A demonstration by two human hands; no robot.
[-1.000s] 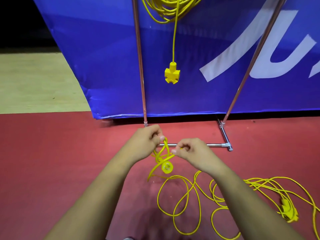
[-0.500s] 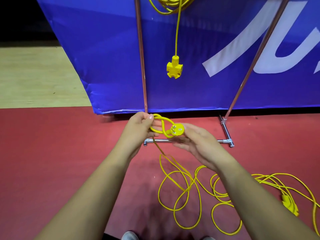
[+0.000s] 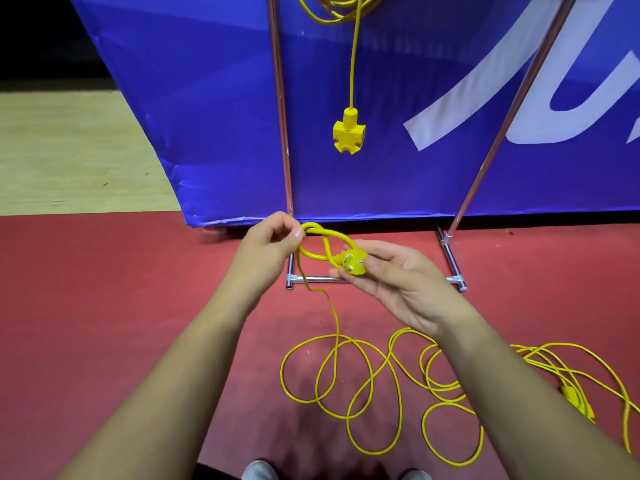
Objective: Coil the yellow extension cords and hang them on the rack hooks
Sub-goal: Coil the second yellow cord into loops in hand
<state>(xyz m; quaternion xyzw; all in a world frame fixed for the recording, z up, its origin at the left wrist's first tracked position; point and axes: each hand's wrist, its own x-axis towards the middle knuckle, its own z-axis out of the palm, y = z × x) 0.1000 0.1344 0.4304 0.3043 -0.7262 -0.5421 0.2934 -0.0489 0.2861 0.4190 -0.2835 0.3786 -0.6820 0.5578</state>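
Above red floor, left hand tight on twisted yellow cord, right hand clamped on its round plug.

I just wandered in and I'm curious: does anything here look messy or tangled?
Yes. The yellow cord sprawls over the red floor in loose, crossing loops, not a neat coil. Near its plug, pinched by the right hand, it twists into a figure-eight that the left hand grips.

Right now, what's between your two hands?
In the head view, a twisted loop of yellow cord runs from the left hand to the plug pinched by the right hand.
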